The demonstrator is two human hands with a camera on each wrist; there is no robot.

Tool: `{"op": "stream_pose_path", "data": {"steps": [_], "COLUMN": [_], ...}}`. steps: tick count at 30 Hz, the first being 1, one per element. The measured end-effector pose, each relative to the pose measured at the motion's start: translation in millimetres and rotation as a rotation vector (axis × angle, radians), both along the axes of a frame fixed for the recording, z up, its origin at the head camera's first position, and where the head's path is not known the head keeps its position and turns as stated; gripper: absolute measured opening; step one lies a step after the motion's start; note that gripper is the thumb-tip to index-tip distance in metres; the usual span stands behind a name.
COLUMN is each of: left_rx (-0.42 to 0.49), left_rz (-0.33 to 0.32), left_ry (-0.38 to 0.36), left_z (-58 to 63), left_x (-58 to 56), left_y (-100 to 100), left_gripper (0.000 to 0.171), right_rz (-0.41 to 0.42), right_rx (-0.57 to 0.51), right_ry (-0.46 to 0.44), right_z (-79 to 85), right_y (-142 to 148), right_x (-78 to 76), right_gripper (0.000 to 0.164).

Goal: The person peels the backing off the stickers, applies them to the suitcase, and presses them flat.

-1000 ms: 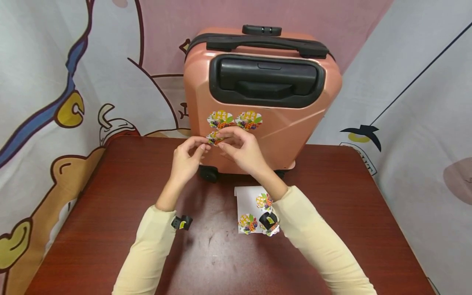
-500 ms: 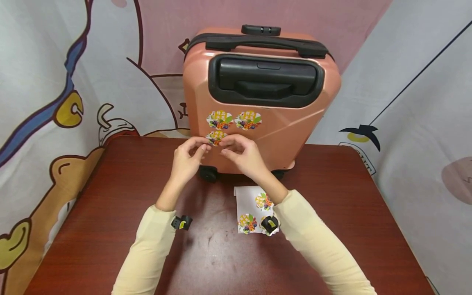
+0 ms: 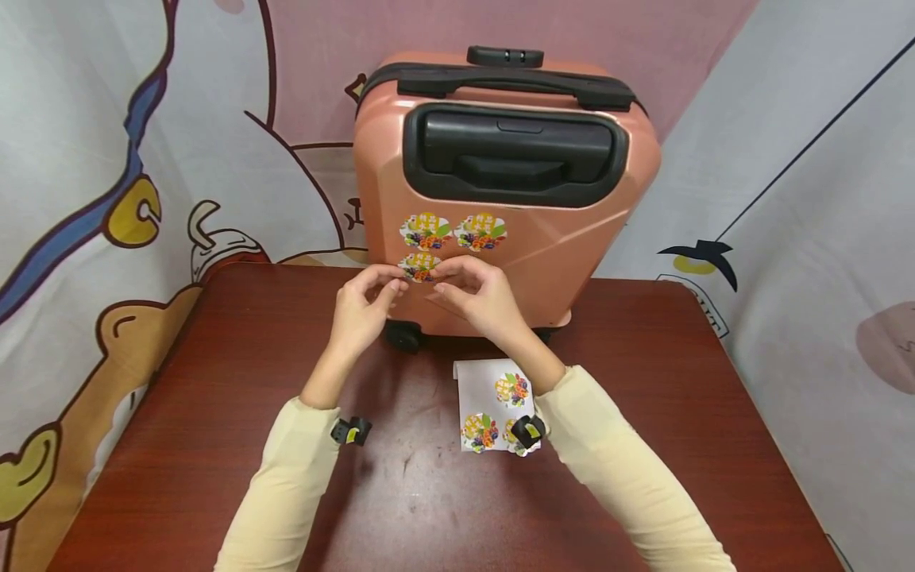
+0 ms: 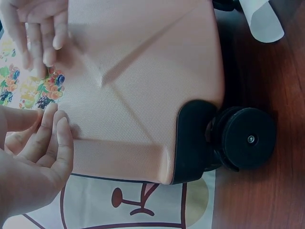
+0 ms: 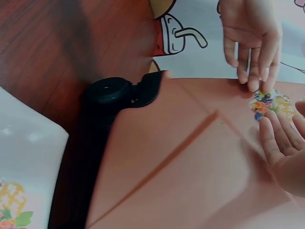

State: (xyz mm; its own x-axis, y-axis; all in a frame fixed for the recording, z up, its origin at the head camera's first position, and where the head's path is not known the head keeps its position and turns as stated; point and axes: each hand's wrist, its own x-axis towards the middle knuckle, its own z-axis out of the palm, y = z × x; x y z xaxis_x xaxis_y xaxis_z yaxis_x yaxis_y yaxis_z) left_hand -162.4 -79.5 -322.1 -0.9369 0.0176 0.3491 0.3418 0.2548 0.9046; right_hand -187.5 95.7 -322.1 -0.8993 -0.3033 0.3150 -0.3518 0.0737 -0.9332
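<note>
A round fruit-print sticker (image 3: 418, 268) lies against the front of a pink suitcase (image 3: 522, 278), below two similar stickers, a left one (image 3: 426, 232) and a right one (image 3: 481, 233). My left hand (image 3: 363, 310) pinches the lower sticker's left edge between thumb and forefinger, as the left wrist view shows the fingertips (image 4: 49, 109) meeting there. At its right edge is my right hand (image 3: 482, 298), fingers loosely bent and holding nothing. In the right wrist view the sticker (image 5: 274, 105) shows between both hands' fingertips.
A white sticker sheet (image 3: 479, 389) with several fruit stickers lies on the brown table (image 3: 400, 492) under the right forearm. The suitcase stands upright on black wheels (image 3: 405, 337) at the back. A printed cloth (image 3: 314, 95) hangs behind it.
My right hand has slid down and right off the lower sticker, uncovering more of it, and its fingers have loosened. My left hand has stayed at the sticker's left edge.
</note>
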Motion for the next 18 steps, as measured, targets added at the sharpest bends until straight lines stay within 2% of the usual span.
{"op": "stream_pose_path", "data": {"steps": [3, 5, 12, 18], "left_rx": [-0.010, -0.026, -0.023, -0.041], "left_rz": [0.005, 0.009, -0.005, -0.042], "left_ry": [-0.010, -0.013, -0.022, -0.023], "left_z": [-0.8, -2.4, -33.3, -44.4], "left_x": [-0.6, -1.4, -19.2, -17.9], "left_y": [-0.1, -0.3, -6.0, -5.7], "left_gripper": [0.014, 0.014, 0.015, 0.014], "right_rz": [0.031, 0.029, -0.028, -0.050], "right_rx": [-0.045, -0.031, 0.080, 0.112], "right_ry": [-0.064, -0.062, -0.017, -0.058], "right_z": [-4.3, -5.0, -5.0, -10.9], "right_y": [2.4, 4.1, 12.7, 24.9], "right_x": [0.6, 1.2, 3.4, 6.4], "right_gripper": [0.019, 0.018, 0.014, 0.014]}}
